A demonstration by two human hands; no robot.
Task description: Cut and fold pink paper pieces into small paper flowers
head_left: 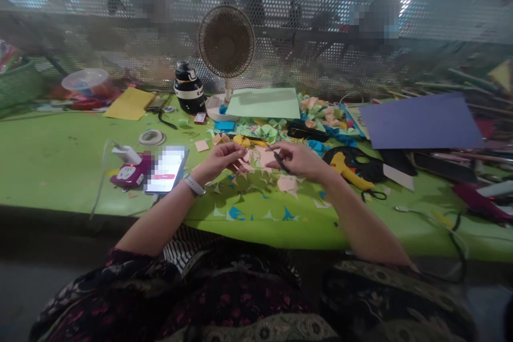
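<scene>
My left hand (223,160), a white watch on its wrist, has its fingers curled around the edge of a pale pink paper piece (260,158) held just above the green table (60,165). My right hand (298,160) is closed on a thin dark pencil-like tool (279,160), its tip against the same pink paper. Pink folded paper shapes (287,184) and small paper scraps lie under and around both hands.
A phone (167,169) and a purple charger block (130,172) lie left of my hands. A yellow glue gun (349,169), scissors, purple card (420,120), green card (265,103), a small fan (226,43), a black bottle (187,90) and tape roll (152,137) crowd the table.
</scene>
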